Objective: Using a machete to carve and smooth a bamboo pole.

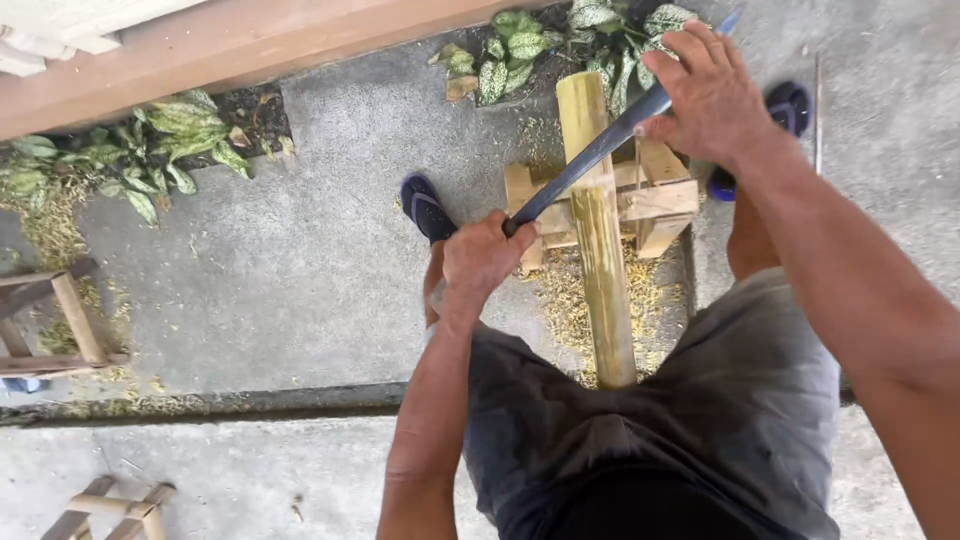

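**Both hands on a long blade across a bamboo pole**

The left hand (483, 258) is closed in a fist around one end of a long dark blade (590, 158), and the right hand (710, 95) is closed over the blade's other end, fingers curled on top. Between the two grips the blade runs on a slant and lies across a bamboo pole (600, 220), touching its upper side.

The pole passes under the blade, from between the person's legs, and rests on a small wooden stand (655, 200) that sits just below the right hand and beside the left fist. Yellow shavings (565, 300) lie on the concrete ground (300, 260) under the pole, below the left grip. A blue sandal (425, 208) shows just beyond the left hand, another blue sandal (790, 105) just beside the right hand. Green spotted plants (520, 45) grow beyond the far end of the pole.
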